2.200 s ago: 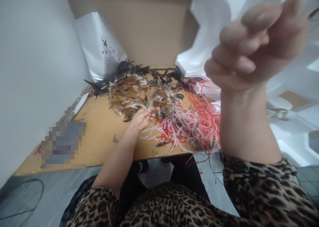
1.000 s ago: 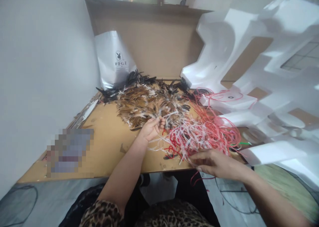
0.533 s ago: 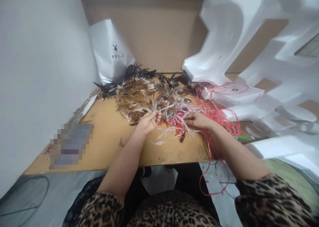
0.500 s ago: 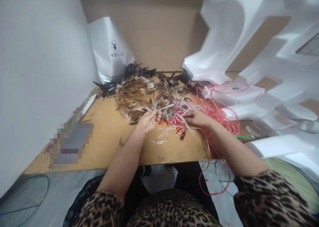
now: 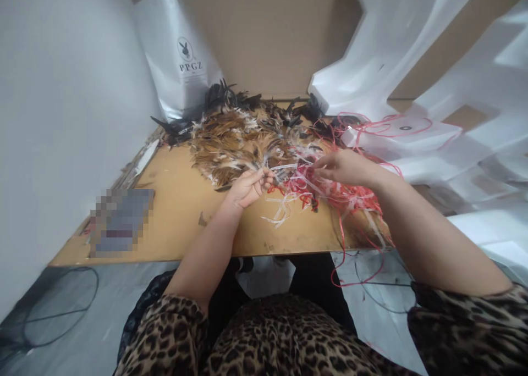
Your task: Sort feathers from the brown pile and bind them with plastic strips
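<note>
The left hand [image 5: 247, 187] was pinched shut on white strips at the edge of the feathers [image 5: 235, 145]; the right hand [image 5: 344, 167] was closed on the red and white strips [image 5: 325, 192] lying mid-desk [image 5: 181, 216]. Pulling might have tightened the tangle or dragged feathers off, since loose strands already hung over the edge. The silver bag [image 5: 177, 57] stood behind, contents unseen.
</note>
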A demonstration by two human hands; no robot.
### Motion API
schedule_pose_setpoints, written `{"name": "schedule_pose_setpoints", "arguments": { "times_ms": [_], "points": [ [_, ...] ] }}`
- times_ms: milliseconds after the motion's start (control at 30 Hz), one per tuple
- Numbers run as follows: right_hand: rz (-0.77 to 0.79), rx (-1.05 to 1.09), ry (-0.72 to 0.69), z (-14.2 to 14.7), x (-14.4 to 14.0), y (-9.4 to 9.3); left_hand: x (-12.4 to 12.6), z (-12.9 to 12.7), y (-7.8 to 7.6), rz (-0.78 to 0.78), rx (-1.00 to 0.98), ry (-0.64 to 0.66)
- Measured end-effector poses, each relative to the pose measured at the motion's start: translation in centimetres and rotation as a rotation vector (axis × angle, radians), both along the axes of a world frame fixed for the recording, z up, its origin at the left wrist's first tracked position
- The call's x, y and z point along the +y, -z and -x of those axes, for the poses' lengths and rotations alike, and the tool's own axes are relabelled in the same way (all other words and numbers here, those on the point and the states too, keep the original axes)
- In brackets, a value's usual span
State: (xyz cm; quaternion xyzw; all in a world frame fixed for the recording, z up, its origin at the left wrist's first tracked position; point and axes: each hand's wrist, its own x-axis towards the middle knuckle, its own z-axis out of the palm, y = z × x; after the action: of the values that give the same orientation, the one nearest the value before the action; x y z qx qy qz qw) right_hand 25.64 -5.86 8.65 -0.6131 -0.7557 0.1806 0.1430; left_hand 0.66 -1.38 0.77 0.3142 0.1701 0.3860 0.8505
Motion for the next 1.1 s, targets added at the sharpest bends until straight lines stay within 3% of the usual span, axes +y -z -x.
{"name": "schedule_pose_setpoints", "arguments": {
  "times_ms": [67,167,267,467,567,667,767,900,1100],
  "points": [
    [-0.064,0.167,0.03,1.2,-0.9,-0.9,-0.1,0.0,-0.1,0.011,0.013,0.003],
    [-0.007,0.433,-0.022,3.6,-1.3,-1.0,-0.1,0.0,-0.3,0.005,-0.01,0.008],
    [0.015,0.619,-0.073,5.7,-0.6,0.2,0.0,-0.1,-0.2,-0.006,-0.026,-0.003],
    [-0.058,0.928,-0.004,8.3,1.9,2.9,0.3,-0.1,0.3,-0.031,-0.032,-0.021],
    [0.039,1.05,0.025,8.7,2.9,4.3,0.4,-0.1,0.4,-0.054,-0.034,-0.029],
    [0.132,1.121,0.005,8.3,3.5,5.5,0.4,-0.1,0.3,-0.055,-0.016,-0.03],
    [0.13,1.162,0.021,7.5,3.7,6.0,0.5,-0.2,0.3,-0.037,0.003,-0.041],
    [0.106,1.272,0.017,6.9,3.6,5.9,0.8,-0.3,0.6,-0.006,0.035,-0.077],
    [0.063,1.258,-0.004,7.5,3.3,5.5,1.0,-0.3,0.8,0.0,0.124,-0.126]
  ]
}}
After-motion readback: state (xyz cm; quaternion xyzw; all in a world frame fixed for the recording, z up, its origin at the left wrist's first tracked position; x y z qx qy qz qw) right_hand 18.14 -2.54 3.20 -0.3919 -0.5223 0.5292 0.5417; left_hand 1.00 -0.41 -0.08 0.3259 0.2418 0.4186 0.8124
